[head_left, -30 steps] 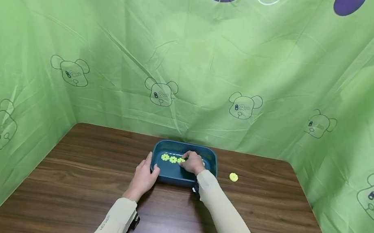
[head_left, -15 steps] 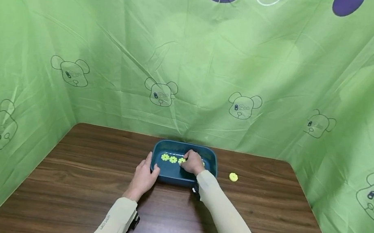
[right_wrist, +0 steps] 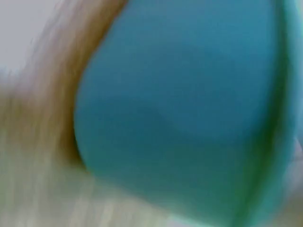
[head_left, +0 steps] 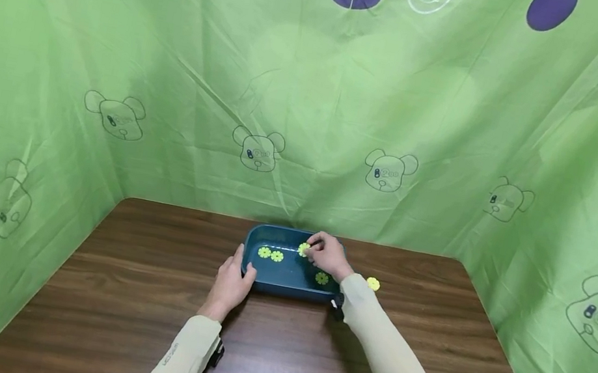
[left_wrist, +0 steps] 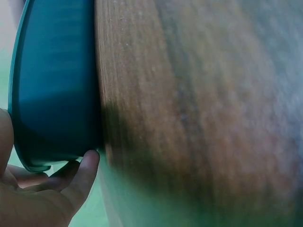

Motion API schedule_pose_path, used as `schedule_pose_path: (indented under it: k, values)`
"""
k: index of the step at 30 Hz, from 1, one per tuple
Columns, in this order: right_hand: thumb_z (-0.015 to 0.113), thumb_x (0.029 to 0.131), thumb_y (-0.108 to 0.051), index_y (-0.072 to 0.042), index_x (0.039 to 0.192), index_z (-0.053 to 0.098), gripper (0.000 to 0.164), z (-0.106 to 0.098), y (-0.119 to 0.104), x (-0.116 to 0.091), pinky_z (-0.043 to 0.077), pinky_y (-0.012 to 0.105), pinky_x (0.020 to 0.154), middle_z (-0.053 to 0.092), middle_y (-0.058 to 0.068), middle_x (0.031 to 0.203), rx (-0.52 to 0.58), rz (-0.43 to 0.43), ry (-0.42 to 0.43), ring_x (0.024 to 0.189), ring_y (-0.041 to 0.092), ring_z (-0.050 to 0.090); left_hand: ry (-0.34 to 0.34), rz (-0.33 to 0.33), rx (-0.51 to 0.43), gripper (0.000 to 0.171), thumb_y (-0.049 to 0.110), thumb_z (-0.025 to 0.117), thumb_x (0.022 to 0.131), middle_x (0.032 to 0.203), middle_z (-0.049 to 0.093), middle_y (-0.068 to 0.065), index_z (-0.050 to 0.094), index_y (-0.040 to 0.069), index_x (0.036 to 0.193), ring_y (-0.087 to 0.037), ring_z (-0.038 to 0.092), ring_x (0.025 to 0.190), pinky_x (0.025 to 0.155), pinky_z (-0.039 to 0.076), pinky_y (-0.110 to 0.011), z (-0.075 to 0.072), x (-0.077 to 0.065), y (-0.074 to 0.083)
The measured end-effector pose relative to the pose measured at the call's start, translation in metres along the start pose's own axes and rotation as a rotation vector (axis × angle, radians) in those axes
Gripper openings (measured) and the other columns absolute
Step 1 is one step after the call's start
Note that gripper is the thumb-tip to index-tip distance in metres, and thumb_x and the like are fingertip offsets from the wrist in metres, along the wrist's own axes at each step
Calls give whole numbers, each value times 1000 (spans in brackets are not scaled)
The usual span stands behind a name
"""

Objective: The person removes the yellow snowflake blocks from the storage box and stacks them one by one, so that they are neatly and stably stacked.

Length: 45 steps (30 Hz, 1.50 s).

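Observation:
A dark teal rectangular tray sits at the back of the table. At its left near corner, my left hand holds on, fingers along the outer left wall and thumb at the near rim; the left wrist view shows fingers against the tray wall. Over the tray's right half, my right hand pinches a yellow flower-shaped piece between thumb and fingertips. Two similar pieces lie side by side inside on the left. Another flower-shaped piece lies under my right wrist.
One more yellow piece lies on the wooden table just right of the tray, partly behind my right sleeve. A green printed curtain encloses the table's back and sides. The right wrist view is blurred, mostly tray wall.
My right hand has moved right and slightly away, taking the third flower-shaped piece out of the row. The piece under my right wrist has come into sight. My left hand stays on the tray.

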State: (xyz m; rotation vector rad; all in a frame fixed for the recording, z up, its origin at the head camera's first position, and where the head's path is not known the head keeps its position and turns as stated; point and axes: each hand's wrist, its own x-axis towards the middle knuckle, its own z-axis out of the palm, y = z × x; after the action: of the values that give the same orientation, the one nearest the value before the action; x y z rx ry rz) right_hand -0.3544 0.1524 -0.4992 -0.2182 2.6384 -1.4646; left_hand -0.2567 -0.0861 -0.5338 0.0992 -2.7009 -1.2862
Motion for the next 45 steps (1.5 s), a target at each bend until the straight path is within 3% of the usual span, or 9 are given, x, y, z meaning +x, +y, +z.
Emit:
schedule_pose_path:
  k: [3,8,13,18,27,34,45]
  values:
    - [69,95,-8,-1,115,66,21,-20,5,-2,58,51,80,71,14,94,89,-53,17,93,45,68,4,-2,-1,70,29,50,100,147,49,-28,26,3,160,-43,52,133,108,44,-57,1,-2,-1]
    - [65,97,-8,4,121,66,26,-58,10,-9,60,41,77,70,21,103,86,-118,85,90,37,69,15,13,-18,69,29,50,100,148,49,-27,26,7,161,-44,52,133,109,44,-58,1,-2,-1]
    - [63,99,-9,5,123,63,28,-90,22,-22,61,41,80,67,23,108,67,-53,114,96,41,69,13,23,-23,67,29,50,101,148,49,-27,29,9,161,-44,52,133,108,44,-58,1,-2,-1]
    - [65,99,-12,5,119,65,26,-110,44,-33,61,41,80,69,22,106,24,37,132,87,28,71,19,33,-5,66,27,51,100,146,50,-28,29,6,160,-45,53,131,107,45,-58,2,-1,0]
    - [65,98,-12,6,115,69,24,-125,78,-47,60,47,82,70,20,96,-31,101,154,84,29,69,12,23,1,67,25,51,101,145,51,-28,28,7,161,-45,53,132,108,44,-58,1,-2,1]
    - [64,100,-13,3,115,72,23,-128,98,-54,58,40,75,70,20,97,-108,128,129,81,24,65,12,17,-1,67,27,50,101,146,51,-28,27,8,161,-45,52,132,108,44,-58,2,-3,1]
    - [62,100,-14,2,116,72,24,-125,105,-63,53,34,67,71,19,98,-144,147,101,80,28,65,8,21,-2,67,27,49,101,146,50,-28,27,7,161,-44,52,132,108,44,-58,2,-2,1]
